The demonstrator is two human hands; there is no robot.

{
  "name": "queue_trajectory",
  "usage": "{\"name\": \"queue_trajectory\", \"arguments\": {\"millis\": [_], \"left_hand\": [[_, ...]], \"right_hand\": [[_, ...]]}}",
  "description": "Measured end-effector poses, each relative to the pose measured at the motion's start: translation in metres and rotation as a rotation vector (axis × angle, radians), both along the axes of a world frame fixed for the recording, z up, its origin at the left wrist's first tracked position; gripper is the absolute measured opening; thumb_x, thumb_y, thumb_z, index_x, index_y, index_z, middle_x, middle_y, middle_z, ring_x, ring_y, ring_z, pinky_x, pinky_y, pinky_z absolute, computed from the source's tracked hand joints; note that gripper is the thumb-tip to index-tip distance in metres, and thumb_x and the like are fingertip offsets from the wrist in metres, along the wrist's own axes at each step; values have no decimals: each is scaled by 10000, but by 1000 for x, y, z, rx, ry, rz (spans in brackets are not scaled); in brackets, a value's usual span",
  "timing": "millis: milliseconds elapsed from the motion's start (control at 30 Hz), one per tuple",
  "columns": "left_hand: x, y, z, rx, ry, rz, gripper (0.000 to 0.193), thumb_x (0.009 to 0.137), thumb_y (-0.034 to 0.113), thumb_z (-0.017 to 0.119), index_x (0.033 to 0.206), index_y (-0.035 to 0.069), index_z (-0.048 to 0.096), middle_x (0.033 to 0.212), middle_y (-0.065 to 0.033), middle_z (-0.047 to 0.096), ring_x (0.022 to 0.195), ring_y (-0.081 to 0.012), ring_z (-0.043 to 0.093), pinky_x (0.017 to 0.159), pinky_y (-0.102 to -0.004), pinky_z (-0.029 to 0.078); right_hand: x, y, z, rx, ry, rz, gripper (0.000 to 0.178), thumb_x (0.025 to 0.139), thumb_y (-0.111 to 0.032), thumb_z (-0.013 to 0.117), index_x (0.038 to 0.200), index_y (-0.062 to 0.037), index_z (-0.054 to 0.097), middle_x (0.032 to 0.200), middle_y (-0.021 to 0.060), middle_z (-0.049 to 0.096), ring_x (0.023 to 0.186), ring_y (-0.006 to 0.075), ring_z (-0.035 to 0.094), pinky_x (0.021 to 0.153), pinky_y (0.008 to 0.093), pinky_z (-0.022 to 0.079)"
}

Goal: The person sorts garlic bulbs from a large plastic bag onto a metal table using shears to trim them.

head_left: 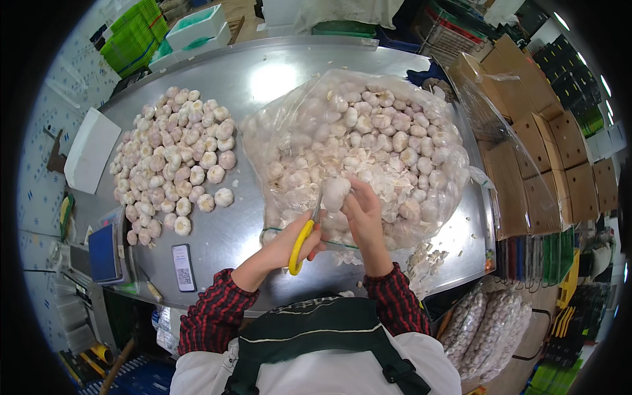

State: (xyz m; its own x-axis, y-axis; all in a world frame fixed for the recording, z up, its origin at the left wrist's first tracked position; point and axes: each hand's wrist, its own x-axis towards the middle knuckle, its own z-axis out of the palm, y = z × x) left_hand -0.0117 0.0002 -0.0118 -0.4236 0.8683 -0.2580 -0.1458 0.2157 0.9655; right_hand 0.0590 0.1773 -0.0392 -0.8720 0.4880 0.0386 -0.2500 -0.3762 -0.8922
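My left hand is closed round the yellow handles of a pair of scissors. Their metal blades point up and away from me, touching or just beside a garlic bulb. That bulb is pinched in the fingers of my right hand. Both hands hover over the near side of a large clear plastic bag. It lies open, full of garlic bulbs, with loose papery skins heaped in its middle. To the left, a pile of garlic bulbs sits directly on the metal table.
A phone lies near the table's front left edge, beside a blue-topped device. Skin scraps are scattered right of the bag. Cardboard boxes stand to the right, with filled net sacks below. Green crates are stacked far left.
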Motion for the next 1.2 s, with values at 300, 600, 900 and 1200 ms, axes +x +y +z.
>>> {"name": "queue_trajectory", "arguments": {"millis": [300,600,900,1200], "left_hand": [[-3,13,-8,9,140,-113,221,945,83,482,1126,-31,427,764,-77,570,621,-134,547,597,-290,480],[-23,3,9,-141,726,-267,284,888,92,545,1104,-38,416,614,-96,558,549,-232,585,517,-361,444],[-26,3,25,-251,-103,-173,272,1007,225,451,1111,-26,470,683,-113,603,518,-169,620,454,-271,492],[-16,-52,-6,44,-306,187,416,999,134,446,1378,-22,373,934,-175,666,773,-219,690,700,-294,544]], "right_hand": [[8,-19,-3,-5,-17,-95,497,973,-191,522,1396,13,360,1386,179,449,1292,272,445,1067,398,374],[5,18,21,-275,-145,314,559,1003,-302,470,1433,24,322,1367,201,484,1237,326,516,1014,431,452],[-21,69,-26,538,-483,131,368,876,-121,565,1220,4,597,1175,108,638,977,184,627,804,301,484],[-194,83,-69,1741,-413,-127,185,768,-113,638,942,-49,637,983,139,624,858,352,637,743,435,518]]}}
